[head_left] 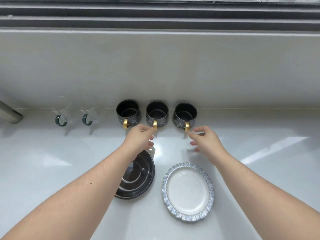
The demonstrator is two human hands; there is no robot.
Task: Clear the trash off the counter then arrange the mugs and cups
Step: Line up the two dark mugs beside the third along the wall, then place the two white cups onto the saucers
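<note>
Three dark mugs with gold handles stand in a row against the back wall of the white counter (pixel 52 170): left mug (pixel 128 111), middle mug (pixel 157 113), right mug (pixel 185 114). Further left stand two clear glass cups with green handles, one (pixel 61 110) beside the other (pixel 89 109). My left hand (pixel 138 140) pinches the gold handle of the middle mug with thumb and forefinger. My right hand (pixel 206 142) hovers just right of the right mug's handle, fingers apart and holding nothing.
A glossy black plate (pixel 138 179) lies under my left forearm, partly hidden. A white plate with a blue-grey frilled rim (pixel 187 191) lies to its right. A grey metal pipe end (pixel 10 113) pokes in at the far left. Window rails run above the wall.
</note>
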